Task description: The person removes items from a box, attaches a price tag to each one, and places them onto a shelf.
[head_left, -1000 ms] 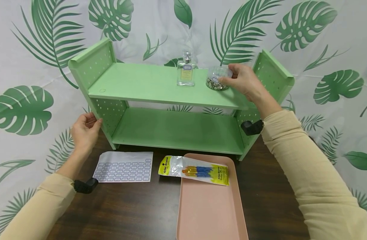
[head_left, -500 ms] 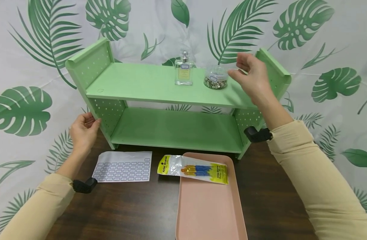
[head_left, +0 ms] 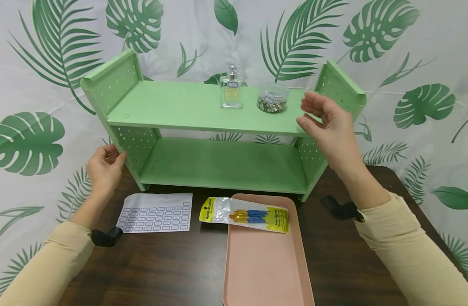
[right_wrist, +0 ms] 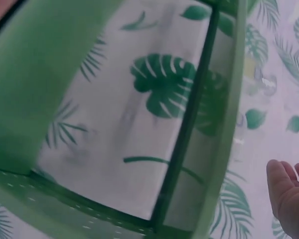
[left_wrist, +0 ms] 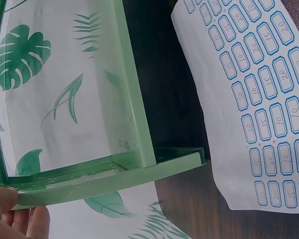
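Two seem done atop green metal shelf [head_left: 169, 104], clear glass bottle [head_left: 231, 96] and round plastic tub [head_left: 272, 102]; yellow-ended brush packet [head_left: 253, 217] looks pending, left hand [head_left: 105, 170] gripping shelf, right hand [head_left: 332, 131] empty.

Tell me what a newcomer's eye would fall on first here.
Probably the green two-tier shelf at centre, with a perfume bottle and a clear jar of shiny pieces on its upper board. Next, the pink tray in front, a packet of artist brushes lying across its far end. The left hand pinches the shelf's left edge.
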The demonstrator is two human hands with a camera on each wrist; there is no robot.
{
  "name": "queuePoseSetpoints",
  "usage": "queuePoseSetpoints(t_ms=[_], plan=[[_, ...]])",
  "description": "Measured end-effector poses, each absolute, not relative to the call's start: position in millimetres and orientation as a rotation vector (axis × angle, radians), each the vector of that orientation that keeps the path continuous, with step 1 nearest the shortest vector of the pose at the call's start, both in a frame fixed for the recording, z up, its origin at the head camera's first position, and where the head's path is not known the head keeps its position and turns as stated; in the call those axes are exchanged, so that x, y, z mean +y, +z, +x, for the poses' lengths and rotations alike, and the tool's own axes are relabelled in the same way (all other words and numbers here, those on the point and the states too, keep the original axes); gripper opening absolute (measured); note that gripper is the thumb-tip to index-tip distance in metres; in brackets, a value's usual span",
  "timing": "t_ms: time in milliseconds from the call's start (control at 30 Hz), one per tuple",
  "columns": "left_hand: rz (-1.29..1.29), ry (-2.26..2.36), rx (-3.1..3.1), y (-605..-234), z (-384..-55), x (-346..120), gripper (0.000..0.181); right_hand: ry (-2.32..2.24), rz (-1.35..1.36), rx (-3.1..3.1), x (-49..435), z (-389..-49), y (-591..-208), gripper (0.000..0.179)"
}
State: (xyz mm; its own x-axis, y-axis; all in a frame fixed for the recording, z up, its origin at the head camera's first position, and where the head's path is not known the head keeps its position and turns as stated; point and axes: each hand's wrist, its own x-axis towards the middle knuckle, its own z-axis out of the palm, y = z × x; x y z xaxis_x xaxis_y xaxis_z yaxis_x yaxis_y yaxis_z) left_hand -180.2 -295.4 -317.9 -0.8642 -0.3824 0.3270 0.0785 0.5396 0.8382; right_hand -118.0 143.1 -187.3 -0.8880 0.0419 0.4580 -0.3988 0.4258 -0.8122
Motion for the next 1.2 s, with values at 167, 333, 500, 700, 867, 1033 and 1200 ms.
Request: queuePoseSetpoints(t_ms=[167,333,500,700,867,1033,1200], plan=[[0.252,-1.3,-2.281,-318,-182,-295,0.032,1.453,0.348,-2.279,147,-95,-218,0.045],[0.258,-1.322,-2.253,-319,-184,-296,0.029,1.488,0.339,-2.343,155,-78,-255,0.042],[0.251,-1.329,-2.239,-319,-184,-296,0.028,1.545,0.192,-2.472,168,-70,-295,0.041],[0.24,-1.33,-2.234,-320,-183,-293,0.03,1.724,-0.075,-2.598,184,-64,-335,0.045],[0.255,-1.337,-2.248,-320,-183,-293,0.031,1.843,-0.259,-2.641,193,-63,-361,0.048],[0.275,-1.325,-2.256,-320,-183,-292,0.031,1.877,-0.363,-2.649,195,-64,-380,0.046],[0.273,-1.315,-2.25,-321,-183,-292,0.031,1.879,-0.404,-2.638,194,-66,-391,0.043]])
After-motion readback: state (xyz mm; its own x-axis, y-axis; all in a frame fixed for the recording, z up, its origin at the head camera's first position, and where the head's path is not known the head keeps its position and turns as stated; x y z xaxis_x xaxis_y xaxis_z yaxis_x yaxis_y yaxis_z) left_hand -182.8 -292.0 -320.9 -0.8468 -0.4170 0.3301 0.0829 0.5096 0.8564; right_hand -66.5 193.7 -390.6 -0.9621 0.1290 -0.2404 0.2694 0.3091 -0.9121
